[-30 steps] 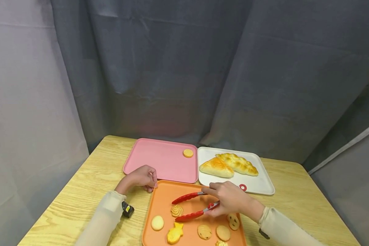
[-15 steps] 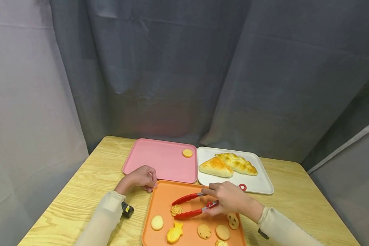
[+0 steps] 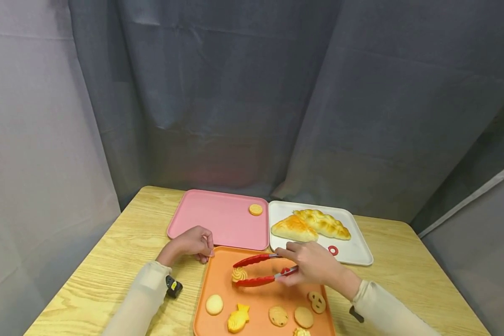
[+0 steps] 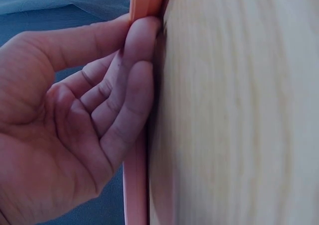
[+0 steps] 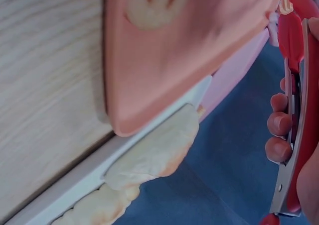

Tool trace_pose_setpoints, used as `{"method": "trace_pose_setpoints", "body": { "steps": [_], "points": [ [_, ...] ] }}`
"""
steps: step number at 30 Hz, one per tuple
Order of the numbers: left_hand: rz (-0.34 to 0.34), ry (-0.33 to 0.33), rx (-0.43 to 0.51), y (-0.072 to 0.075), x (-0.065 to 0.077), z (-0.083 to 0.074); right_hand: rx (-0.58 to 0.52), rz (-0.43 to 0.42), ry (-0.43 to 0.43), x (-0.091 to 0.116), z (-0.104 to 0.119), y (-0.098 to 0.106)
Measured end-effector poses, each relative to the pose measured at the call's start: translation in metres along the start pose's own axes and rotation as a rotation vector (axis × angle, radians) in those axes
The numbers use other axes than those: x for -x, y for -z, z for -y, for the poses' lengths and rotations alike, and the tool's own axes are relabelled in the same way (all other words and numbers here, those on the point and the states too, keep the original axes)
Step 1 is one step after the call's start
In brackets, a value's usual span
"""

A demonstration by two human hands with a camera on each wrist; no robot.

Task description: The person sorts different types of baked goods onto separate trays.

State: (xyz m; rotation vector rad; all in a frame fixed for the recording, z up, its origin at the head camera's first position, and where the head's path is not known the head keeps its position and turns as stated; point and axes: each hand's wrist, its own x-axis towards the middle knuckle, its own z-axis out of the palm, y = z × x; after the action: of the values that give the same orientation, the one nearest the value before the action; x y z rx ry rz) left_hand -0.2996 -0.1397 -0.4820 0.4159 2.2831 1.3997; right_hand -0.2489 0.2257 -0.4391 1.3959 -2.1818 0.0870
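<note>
My left hand (image 3: 192, 242) pinches the far left corner of the orange tray (image 3: 216, 275) between thumb and fingers, as the left wrist view shows at the tray's edge (image 4: 146, 3). My right hand (image 3: 315, 265) grips red and silver tongs (image 3: 258, 281) over that tray. A swirl cookie (image 3: 240, 274) is held between the red tips, apparently raised off the tray; part of it shows at the top right of the right wrist view. Nearer on the tray lie a plain round cookie (image 3: 214, 304), a fish-shaped cookie (image 3: 238, 319), a pretzel-shaped cookie (image 3: 317, 302) and several others.
Behind the orange tray lies a pink tray (image 3: 218, 217) bearing one round cookie (image 3: 255, 209). Beside it, a white tray (image 3: 357, 249) carries a triangular bread (image 3: 295, 228) and a braided bread (image 3: 322, 224). A grey curtain (image 3: 218, 93) hangs behind the wooden table (image 3: 407, 266).
The tongs have closed on the swirl cookie, and tongs, cookie and right hand have risen a little and moved slightly toward the far side. The left hand keeps its place at the tray corner.
</note>
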Motion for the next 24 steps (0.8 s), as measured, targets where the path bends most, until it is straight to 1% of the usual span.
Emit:
{"method": "trace_pose_setpoints", "body": {
  "steps": [5, 11, 16, 20, 24],
  "points": [
    [-0.001, -0.001, 0.011, -0.001, -0.001, 0.000, 0.022, -0.033, -0.031, -0.008, -0.008, 0.006],
    [-0.004, 0.004, 0.012, -0.002, 0.001, 0.000, 0.070, -0.076, -0.093, -0.021, -0.017, 0.012],
    [0.001, 0.006, 0.027, -0.002, 0.002, -0.001, 0.091, -0.068, -0.170, -0.034, -0.023, 0.015],
    [-0.001, 0.008, 0.027, -0.001, 0.003, 0.000, 0.114, -0.051, -0.252, -0.045, -0.031, 0.012],
    [-0.007, 0.014, 0.028, 0.000, 0.003, 0.001, 0.099, -0.054, -0.331, -0.057, -0.042, 0.001]
  ]
}}
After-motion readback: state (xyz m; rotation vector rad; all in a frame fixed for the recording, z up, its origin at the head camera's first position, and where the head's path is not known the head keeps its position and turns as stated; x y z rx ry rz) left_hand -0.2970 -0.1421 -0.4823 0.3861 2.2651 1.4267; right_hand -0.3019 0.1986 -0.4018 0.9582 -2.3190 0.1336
